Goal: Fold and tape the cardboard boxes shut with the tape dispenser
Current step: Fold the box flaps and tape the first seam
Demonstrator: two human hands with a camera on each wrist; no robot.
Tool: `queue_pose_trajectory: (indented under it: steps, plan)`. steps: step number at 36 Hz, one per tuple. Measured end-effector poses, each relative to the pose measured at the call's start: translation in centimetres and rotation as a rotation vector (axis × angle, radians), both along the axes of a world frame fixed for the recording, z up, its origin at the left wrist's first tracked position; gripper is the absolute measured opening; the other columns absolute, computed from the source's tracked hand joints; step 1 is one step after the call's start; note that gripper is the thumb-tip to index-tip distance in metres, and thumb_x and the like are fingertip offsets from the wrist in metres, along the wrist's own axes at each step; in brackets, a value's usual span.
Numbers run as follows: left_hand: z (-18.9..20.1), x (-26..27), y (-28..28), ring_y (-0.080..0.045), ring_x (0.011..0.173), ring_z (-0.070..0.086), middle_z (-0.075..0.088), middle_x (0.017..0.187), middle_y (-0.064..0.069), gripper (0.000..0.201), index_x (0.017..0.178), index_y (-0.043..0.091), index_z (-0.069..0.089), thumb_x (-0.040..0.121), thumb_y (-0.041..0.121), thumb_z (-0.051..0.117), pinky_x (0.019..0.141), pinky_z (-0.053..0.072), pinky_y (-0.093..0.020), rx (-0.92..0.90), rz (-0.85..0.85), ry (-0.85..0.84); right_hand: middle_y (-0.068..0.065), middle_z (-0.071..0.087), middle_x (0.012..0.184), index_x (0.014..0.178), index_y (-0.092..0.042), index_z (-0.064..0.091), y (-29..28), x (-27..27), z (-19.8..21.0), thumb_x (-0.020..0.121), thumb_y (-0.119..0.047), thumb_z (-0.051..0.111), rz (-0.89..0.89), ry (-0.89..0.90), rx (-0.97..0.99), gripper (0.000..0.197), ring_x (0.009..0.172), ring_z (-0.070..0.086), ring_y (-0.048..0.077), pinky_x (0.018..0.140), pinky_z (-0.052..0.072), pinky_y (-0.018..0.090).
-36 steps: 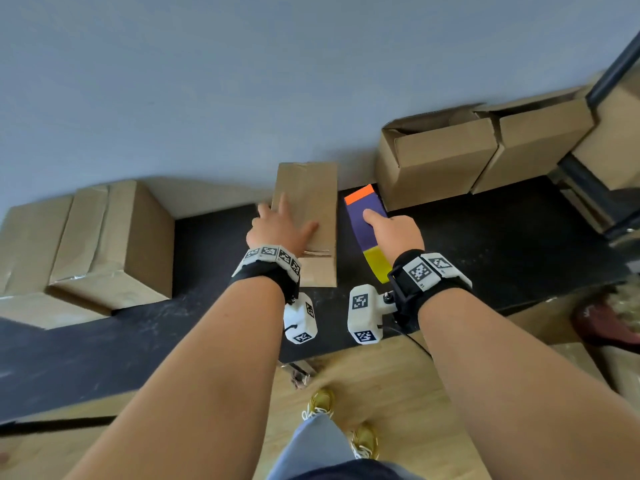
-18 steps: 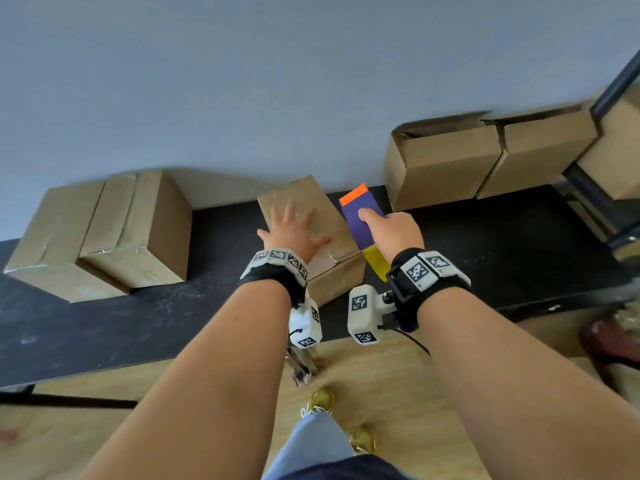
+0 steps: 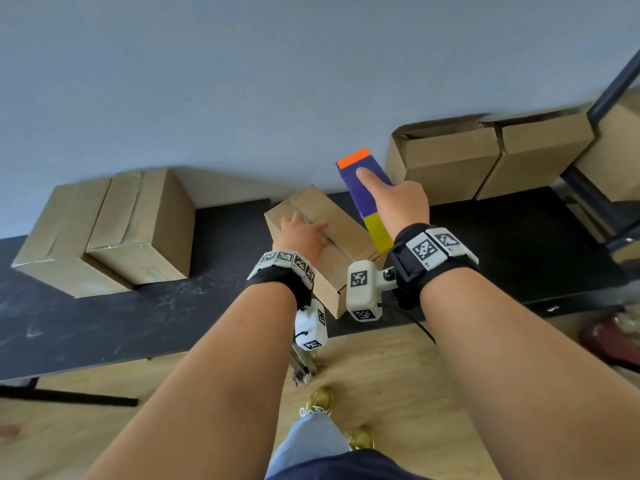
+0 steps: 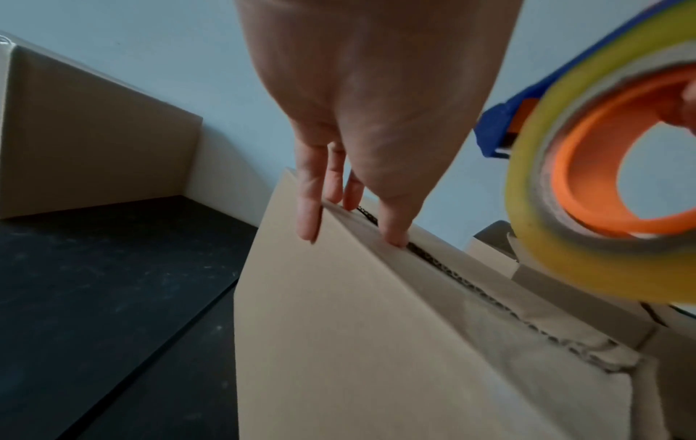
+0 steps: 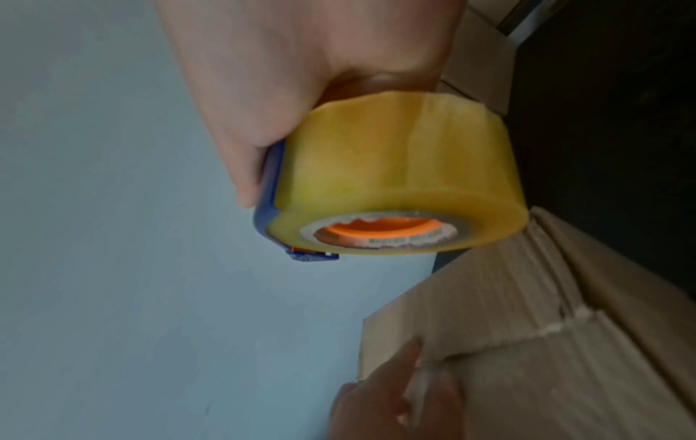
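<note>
A small cardboard box (image 3: 346, 233) sits askew on the black table (image 3: 225, 271), its top flaps folded down. My left hand (image 3: 304, 223) lies on top of it. In the left wrist view its straight fingers (image 4: 309, 208) press on the flaps beside the centre seam of the box (image 4: 339, 342). My right hand (image 3: 394, 202) grips the blue tape dispenser (image 3: 356, 199) with its yellow roll, held in the air above the box's right side. In the right wrist view the roll (image 5: 395, 178) hangs clear of the box (image 5: 546, 357).
Two closed boxes (image 3: 104, 230) stand at the left of the table. Two boxes with raised flaps (image 3: 443, 161) stand against the wall at the back right, beside a black metal post (image 3: 613, 88). Wooden floor (image 3: 381, 358) lies in front of the table.
The box has turned from lengthwise to askew under my left hand. My right hand has lifted the tape dispenser up and away from the table.
</note>
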State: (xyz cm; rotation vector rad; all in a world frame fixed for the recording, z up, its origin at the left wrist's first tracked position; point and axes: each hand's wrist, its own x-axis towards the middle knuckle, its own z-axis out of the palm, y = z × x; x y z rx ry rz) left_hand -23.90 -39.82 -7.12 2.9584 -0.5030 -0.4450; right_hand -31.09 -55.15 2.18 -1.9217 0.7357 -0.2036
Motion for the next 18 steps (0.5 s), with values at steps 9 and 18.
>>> queue_pose_trajectory:
  steps: [9, 18]
  plan:
    - [0.0, -0.9, 0.1, -0.031, 0.121, 0.043, 0.039, 0.13, -0.011, 0.041, 0.135, 0.032, 0.053, 0.097, 0.022, 0.041, 0.103, 0.04, -0.038, -0.161, 0.063, -0.007, 0.002, 0.054, 0.068, 0.07, -0.009, 0.055, 0.5, -0.8, -1.4, 0.082, -0.054, 0.064, -0.039, 0.052, 0.132, 0.048, 0.063, 0.051, 0.018, 0.054, 0.035, 0.031]
    - [-0.2, 1.5, 3.5, -0.024, 0.141, 0.018, 0.021, 0.156, 0.011, 0.042, 0.139, 0.044, 0.04, 0.098, 0.033, 0.04, 0.112, 0.026, -0.043, -0.063, -0.028, -0.064, 0.005, 0.052, 0.075, 0.082, -0.009, 0.054, 1.3, 0.3, -1.0, 0.081, -0.049, 0.066, 0.039, 0.086, 0.113, 0.041, 0.067, 0.05, 0.02, 0.062, 0.037, 0.033]
